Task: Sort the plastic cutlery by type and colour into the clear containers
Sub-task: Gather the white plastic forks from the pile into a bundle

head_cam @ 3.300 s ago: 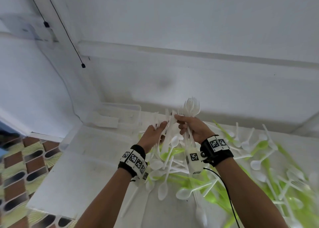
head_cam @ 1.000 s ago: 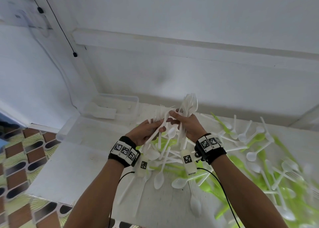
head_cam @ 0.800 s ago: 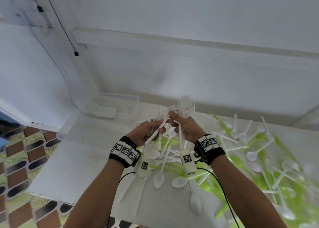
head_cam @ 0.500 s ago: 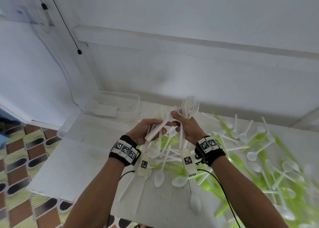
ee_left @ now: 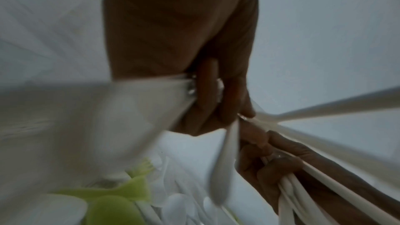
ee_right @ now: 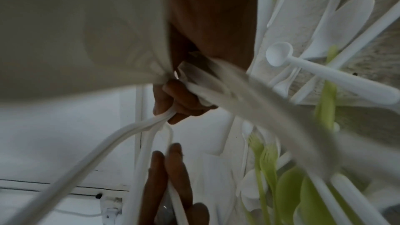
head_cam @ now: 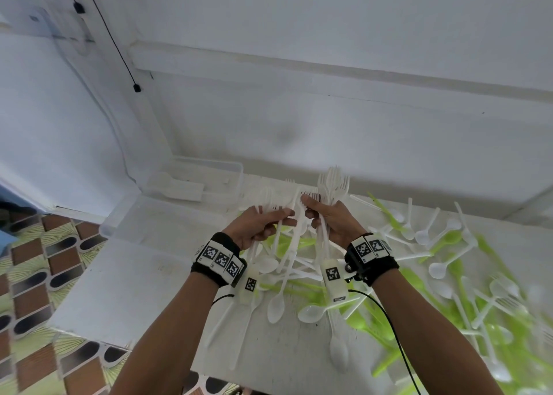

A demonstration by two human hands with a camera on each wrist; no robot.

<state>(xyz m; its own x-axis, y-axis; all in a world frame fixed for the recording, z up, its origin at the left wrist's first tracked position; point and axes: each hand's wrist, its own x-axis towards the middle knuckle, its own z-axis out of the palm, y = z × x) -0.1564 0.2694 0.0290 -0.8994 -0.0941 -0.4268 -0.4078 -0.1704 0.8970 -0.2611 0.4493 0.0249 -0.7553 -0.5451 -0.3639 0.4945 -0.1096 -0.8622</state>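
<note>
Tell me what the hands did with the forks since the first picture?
The left hand dropped lower, and its white forks now lean toward the right hand, whose fingers pinch one of them. The right hand's upright fork bunch stayed gripped. The pile and containers stayed put.

Bundle of white plastic forks (head_cam: 332, 185), tines up and fanned, gripped at the handles in the right hand (head_cam: 330, 224). Second cluster of white forks (head_cam: 276, 198), tilted, held in the left hand (head_cam: 254, 230) just beside. Loose heap of white spoons (head_cam: 276, 302) and lime-green cutlery (head_cam: 449, 239) strewn across the white bench (head_cam: 119, 290), crossing one another, spreading toward the right edge. Two clear containers (head_cam: 209, 170) at the bench's far left corner, one nearer, one behind it against the wall; contents too faint to tell.
</note>
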